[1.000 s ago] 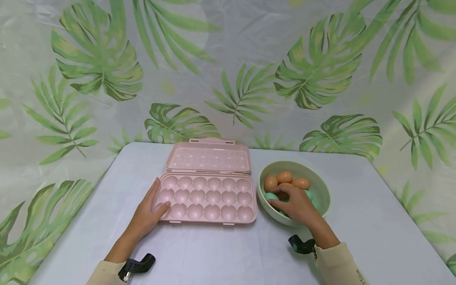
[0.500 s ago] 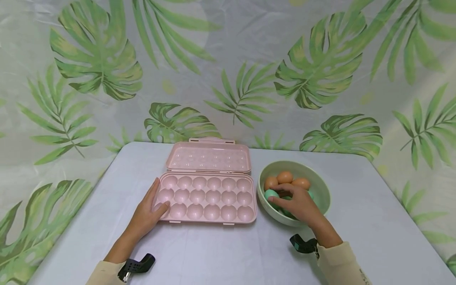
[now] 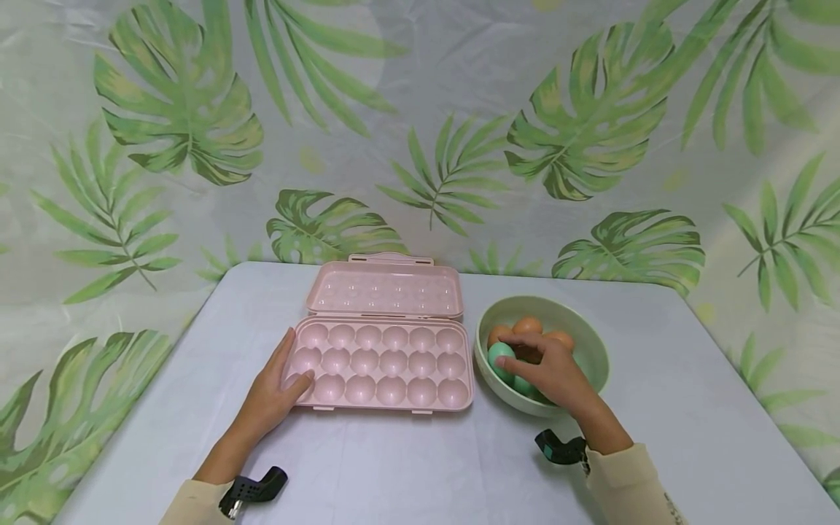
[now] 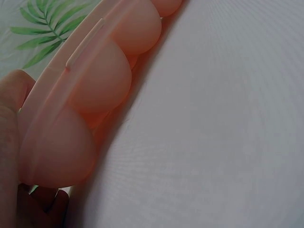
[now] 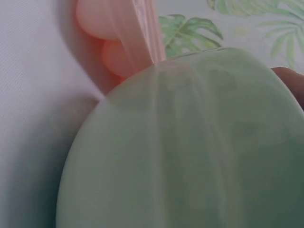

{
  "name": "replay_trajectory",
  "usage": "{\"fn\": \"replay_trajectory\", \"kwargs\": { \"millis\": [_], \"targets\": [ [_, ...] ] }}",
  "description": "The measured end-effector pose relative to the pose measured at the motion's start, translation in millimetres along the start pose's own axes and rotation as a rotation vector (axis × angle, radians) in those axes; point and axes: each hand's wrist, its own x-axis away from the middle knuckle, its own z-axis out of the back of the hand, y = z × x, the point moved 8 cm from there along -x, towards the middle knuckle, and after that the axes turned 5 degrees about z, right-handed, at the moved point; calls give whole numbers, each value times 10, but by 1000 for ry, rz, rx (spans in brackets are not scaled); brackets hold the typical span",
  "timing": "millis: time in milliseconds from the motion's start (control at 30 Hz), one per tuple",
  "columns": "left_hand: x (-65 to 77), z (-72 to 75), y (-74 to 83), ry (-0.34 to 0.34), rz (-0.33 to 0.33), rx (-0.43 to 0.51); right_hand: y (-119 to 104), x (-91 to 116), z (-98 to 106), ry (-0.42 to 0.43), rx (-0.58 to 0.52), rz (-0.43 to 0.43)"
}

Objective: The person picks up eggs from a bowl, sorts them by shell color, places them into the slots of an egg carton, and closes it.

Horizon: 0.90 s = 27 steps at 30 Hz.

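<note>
A pink plastic egg box (image 3: 364,362) lies with its lid (image 3: 387,288) folded back and its cups bare. My left hand (image 3: 270,386) grips the box's left end, thumb over the near corner; the left wrist view shows fingers (image 4: 45,204) below the rim. To the right is a pale green bowl (image 3: 593,350) with brown eggs (image 3: 527,325) and green eggs (image 3: 525,386) in it. Inside the bowl my right hand (image 3: 551,370) pinches a green egg (image 3: 502,357) between thumb and fingers. In the right wrist view the bowl's outer wall (image 5: 190,152) hides most of that hand.
A white cloth covers the table (image 3: 394,474), and a leaf-printed curtain (image 3: 420,146) hangs behind it. The bowl stands close beside the egg box's right end. Each wrist carries a black camera mount (image 3: 561,447) near the sleeve.
My right hand has closed on the green egg at the bowl's left side and lifted it slightly, so more of it shows. The left hand and egg box stay put.
</note>
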Motion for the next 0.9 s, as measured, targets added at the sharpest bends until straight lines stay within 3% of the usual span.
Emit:
{"fn": "replay_trajectory", "kwargs": {
  "millis": [367, 667, 900],
  "targets": [
    [2, -2, 10, -3, 2, -1, -10, -17, 21, 17, -36, -16],
    [8, -3, -4, 3, -13, -2, -128, -45, 18, 57, -146, 104],
    [-1, 1, -7, 12, -26, -4, -184, -57, 36, 100, -137, 70]
  ]
}}
